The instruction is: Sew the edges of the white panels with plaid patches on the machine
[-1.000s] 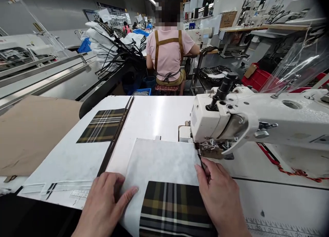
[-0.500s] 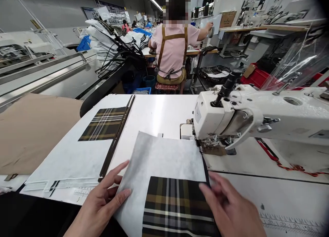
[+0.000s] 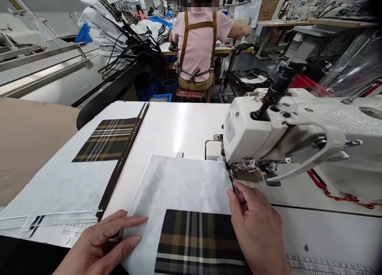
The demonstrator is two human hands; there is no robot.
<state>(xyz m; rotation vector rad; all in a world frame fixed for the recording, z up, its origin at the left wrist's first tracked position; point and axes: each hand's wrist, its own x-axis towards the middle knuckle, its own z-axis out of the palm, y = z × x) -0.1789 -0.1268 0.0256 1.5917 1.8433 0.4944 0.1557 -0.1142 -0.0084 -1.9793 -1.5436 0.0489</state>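
Note:
A white fabric panel with a dark plaid patch lies on the sewing table, its upper right corner at the needle area of the white sewing machine. My right hand pinches the panel's dark-trimmed right edge, just in front of the presser foot. At the left edge, my left hand rests with index finger and thumb spread on the white fabric; its other fingers are partly hidden. The panel's bottom runs out of view.
Left of the panel is a stack of similar plaid-patched panels with dark trim. Beige fabric lies further left. A co-worker sits ahead with back turned, beside a heap of white pieces. Printed ruler marks run along the front right.
My right hand has moved up and left along the edge and closed on it near the needle. My left hand has shifted down and left. The panel lies flatter; the camera view has tilted down.

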